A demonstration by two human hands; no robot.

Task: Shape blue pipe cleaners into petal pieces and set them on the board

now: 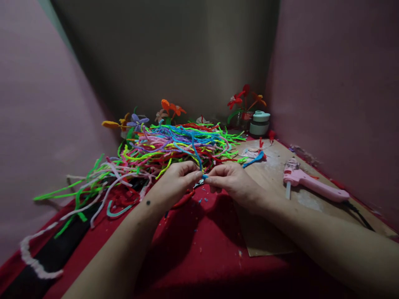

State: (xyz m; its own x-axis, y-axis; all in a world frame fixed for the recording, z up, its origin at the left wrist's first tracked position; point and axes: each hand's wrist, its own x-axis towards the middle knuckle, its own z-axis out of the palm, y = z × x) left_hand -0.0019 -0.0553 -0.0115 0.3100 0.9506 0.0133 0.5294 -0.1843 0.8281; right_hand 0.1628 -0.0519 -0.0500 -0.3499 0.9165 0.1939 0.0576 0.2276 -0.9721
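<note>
I sat my work low over a surface [193, 257] covered in red cloth, with small blue and pale scraps scattered across it. The blue chenille stem [196, 151] was between my hands near the middle, its long end standing up in front of the heap. My left hand [182, 176] had its grip closed, thumb and fingertips pinching the stem; my right hand [229, 180] pinched the lower bit just beside it, its grip closed too. Right behind lay a tangled pile of chenille stems [174, 145] in many colours, spilling leftward over a black strip [59, 245]. Orange fuzzy flowers [171, 108] and a purple flower [136, 122] stood at its far edge. To my right a brown board [268, 236] lay on the cloth, carrying a pink glue gun [318, 186] and a blue stem with a red end [255, 159]. Beyond it stood a mint-lidded container [259, 123], near red flowers [238, 99]. The room was dim, with a grey backdrop [174, 50] ahead and pinkish walls [336, 83] on both sides.
</note>
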